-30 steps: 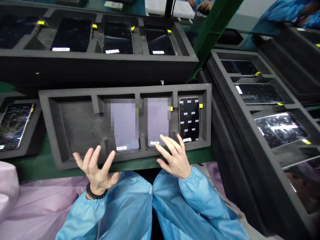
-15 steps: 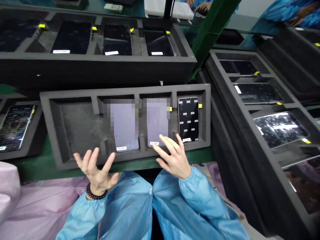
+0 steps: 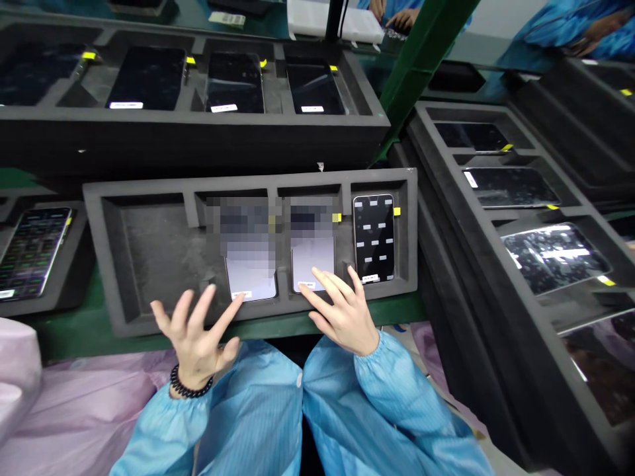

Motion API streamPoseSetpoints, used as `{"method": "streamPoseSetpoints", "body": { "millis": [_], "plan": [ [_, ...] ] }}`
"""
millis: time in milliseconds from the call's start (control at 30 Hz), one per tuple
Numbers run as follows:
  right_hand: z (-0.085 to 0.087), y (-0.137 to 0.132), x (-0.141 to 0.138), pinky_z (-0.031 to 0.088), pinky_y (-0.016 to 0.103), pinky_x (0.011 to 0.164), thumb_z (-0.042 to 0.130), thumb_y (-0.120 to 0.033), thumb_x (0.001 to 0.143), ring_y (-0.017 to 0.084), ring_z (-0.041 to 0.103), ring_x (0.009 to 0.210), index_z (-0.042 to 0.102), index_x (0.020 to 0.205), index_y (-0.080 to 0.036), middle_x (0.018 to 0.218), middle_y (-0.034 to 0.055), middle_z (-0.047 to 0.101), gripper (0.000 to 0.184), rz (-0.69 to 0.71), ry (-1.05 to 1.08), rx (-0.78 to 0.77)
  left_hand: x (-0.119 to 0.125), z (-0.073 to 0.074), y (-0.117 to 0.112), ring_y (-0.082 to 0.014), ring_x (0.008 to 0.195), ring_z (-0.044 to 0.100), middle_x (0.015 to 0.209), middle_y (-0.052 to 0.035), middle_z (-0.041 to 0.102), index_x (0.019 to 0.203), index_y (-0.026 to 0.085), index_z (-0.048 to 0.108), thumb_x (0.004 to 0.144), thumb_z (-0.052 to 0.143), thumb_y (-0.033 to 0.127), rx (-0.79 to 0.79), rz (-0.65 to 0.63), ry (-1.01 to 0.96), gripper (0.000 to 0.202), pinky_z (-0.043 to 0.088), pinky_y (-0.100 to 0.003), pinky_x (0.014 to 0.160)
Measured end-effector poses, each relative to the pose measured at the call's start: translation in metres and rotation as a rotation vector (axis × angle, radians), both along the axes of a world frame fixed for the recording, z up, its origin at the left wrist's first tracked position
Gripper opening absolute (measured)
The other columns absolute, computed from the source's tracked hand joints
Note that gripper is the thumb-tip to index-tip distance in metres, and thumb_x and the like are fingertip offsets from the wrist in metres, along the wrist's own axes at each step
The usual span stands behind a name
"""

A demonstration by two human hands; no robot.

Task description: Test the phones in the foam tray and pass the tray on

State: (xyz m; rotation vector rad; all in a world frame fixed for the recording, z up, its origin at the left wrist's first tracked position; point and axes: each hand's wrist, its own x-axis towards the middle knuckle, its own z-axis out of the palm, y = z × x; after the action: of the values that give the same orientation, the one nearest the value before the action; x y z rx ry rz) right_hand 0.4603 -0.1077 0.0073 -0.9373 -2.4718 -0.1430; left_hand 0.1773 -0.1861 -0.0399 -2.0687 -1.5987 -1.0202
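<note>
A dark foam tray [image 3: 149, 186] lies in front of me, with three smartphones in its right compartments and none in the left one. My left hand [image 3: 198, 337], fingers spread, has its index fingertip at the label on the lower edge of the left phone [image 3: 248, 271]. My right hand [image 3: 342, 311] is spread too, its index fingertip at the label of the middle phone [image 3: 312, 258]. Both these screens are pale, their upper parts pixelated. The right phone [image 3: 374, 235] shows a black screen with several small light blocks; my right little finger is close to its lower left corner.
Behind stands a raised foam tray [image 3: 238, 119] of dark phones with yellow tabs. Stacked trays [image 3: 489, 228] with phones rise on the right, beside a green post [image 3: 414, 66]. Another phone [image 3: 37, 251] lies in a tray at left. Co-workers' hands [image 3: 404, 16] show at the back.
My left index finger has moved right and reached the left phone's label. The right index has shifted slightly left. Dark bands now show in the upper parts of both pale screens.
</note>
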Motion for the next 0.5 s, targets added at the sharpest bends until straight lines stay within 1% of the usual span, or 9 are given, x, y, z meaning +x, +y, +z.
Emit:
{"method": "streamPoseSetpoints", "body": {
  "millis": [67,100,200,267,333,400,500],
  "plan": [
    [0.0002,-0.0003,-0.0004,0.013,0.05,0.131,0.051,-0.031,0.102,0.021,0.056,0.128,0.062,0.136,-0.026,0.146,0.0077,0.061,0.037,-0.003,-0.013,-0.011,0.0001,0.0006,0.0003,-0.0334,0.151,0.03,0.164,-0.0037,0.036,0.15,0.034,0.052,0.099,0.036,0.059,-0.02,0.002,0.031,0.059,0.003,-0.057,0.13],
    [0.0001,-0.0004,-0.0004,0.014,0.05,0.131,0.05,-0.032,0.102,0.021,0.056,0.128,0.061,0.137,-0.026,0.146,0.0081,0.061,0.037,0.002,-0.001,-0.013,0.0002,0.0005,0.0004,-0.0342,0.152,0.029,0.165,-0.005,0.034,0.151,0.033,0.051,0.099,0.036,0.058,-0.014,0.001,0.02,0.06,0.004,-0.057,0.13],
    [-0.0006,-0.0003,0.0003,0.017,0.051,0.13,0.047,-0.032,0.103,0.021,0.056,0.131,0.06,0.137,-0.025,0.145,0.0097,0.062,0.037,0.014,0.041,-0.014,0.0005,0.0001,0.0009,-0.0338,0.155,0.022,0.171,-0.0029,0.02,0.155,0.03,0.045,0.099,0.037,0.058,0.016,-0.009,-0.017,0.063,0.005,-0.055,0.131],
    [-0.001,-0.0002,0.0008,0.018,0.051,0.129,0.047,-0.031,0.103,0.021,0.055,0.131,0.06,0.137,-0.025,0.145,0.0098,0.062,0.037,0.013,0.048,-0.01,0.0003,0.0,0.0013,-0.0314,0.156,0.019,0.172,-0.0011,0.018,0.156,0.03,0.042,0.099,0.037,0.058,0.029,-0.018,-0.027,0.064,0.004,-0.053,0.131],
    [-0.001,-0.0001,0.0009,0.019,0.051,0.129,0.047,-0.031,0.103,0.021,0.055,0.131,0.059,0.137,-0.025,0.145,0.0099,0.062,0.036,0.013,0.057,-0.006,-0.0003,0.0001,0.0014,-0.0303,0.156,0.02,0.172,-0.0003,0.019,0.157,0.031,0.04,0.098,0.038,0.058,0.039,-0.025,-0.036,0.065,0.005,-0.053,0.131],
    [-0.0007,-0.0001,0.0005,0.018,0.051,0.129,0.047,-0.031,0.103,0.02,0.055,0.131,0.06,0.136,-0.025,0.144,0.0103,0.062,0.036,0.017,0.067,-0.006,-0.0007,0.0003,0.0012,-0.0313,0.156,0.021,0.172,0.0006,0.018,0.158,0.032,0.038,0.098,0.039,0.058,0.03,-0.018,-0.035,0.065,0.007,-0.056,0.13],
    [-0.0001,-0.0003,-0.0003,0.013,0.049,0.131,0.047,-0.031,0.104,0.02,0.056,0.13,0.062,0.135,-0.024,0.144,0.0099,0.063,0.035,0.012,0.04,-0.015,-0.0003,0.0015,0.0009,-0.0324,0.155,0.024,0.169,0.0001,0.026,0.154,0.035,0.044,0.099,0.035,0.059,-0.022,0.005,0.026,0.061,0.004,-0.058,0.13]
  ]
}}
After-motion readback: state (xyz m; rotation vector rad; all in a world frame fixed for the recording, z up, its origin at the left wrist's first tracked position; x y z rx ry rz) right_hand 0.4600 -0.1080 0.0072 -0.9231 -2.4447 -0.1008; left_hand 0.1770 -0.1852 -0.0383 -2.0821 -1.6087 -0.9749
